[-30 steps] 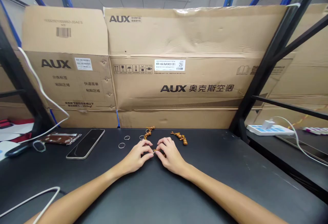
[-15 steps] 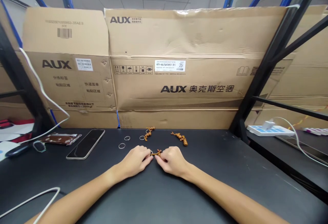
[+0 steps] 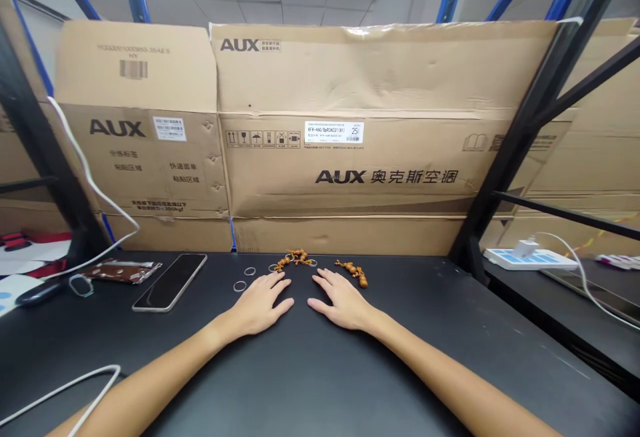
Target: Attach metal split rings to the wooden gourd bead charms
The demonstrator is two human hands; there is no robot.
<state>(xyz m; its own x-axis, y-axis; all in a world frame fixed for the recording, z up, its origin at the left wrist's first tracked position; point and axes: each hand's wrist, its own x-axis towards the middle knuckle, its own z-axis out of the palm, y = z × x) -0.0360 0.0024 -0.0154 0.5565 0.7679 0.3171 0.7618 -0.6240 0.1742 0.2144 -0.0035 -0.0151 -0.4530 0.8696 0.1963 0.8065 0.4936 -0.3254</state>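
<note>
You are working at a black bench [image 3: 450,344] before flattened AUX cartons [image 3: 350,77], whose white label [image 3: 334,132] reads KFR-46G/BpR3AES1(B1). Your left hand [image 3: 257,305] and right hand [image 3: 343,302] are resting flat, fingers spread, pinching nothing, keeping clear of the two wooden bead strands [image 3: 299,258] lying just beyond your fingertips, while metal rings [image 3: 240,286] are lying beside your left hand.

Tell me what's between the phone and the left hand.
A metal ring and a second ring, lying on the black tabletop; head view.
</note>
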